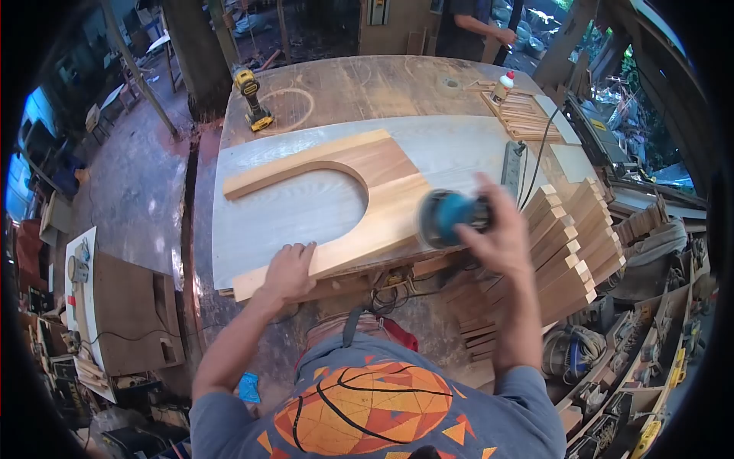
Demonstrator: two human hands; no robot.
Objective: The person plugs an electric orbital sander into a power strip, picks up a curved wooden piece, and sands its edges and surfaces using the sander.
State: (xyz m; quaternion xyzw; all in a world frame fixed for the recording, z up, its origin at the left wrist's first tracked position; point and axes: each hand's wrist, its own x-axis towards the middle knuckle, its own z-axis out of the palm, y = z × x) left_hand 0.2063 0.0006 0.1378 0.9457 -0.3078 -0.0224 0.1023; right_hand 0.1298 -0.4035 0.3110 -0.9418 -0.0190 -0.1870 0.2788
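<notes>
A pale U-shaped wooden panel lies on a light sheet on the workbench, its two arms pointing left. My left hand grips the near arm of the panel, fingers over its inner edge. In my right hand is a teal power sander, blurred by motion. The sander is at the right edge of the panel, tilted with its round pad facing left; whether the pad touches the wood I cannot tell.
A yellow cordless drill stands at the bench's far left. Behind are a glue bottle and thin wood strips. A power strip with a cable lies right, beside stacked wooden boards. Another person stands beyond the bench.
</notes>
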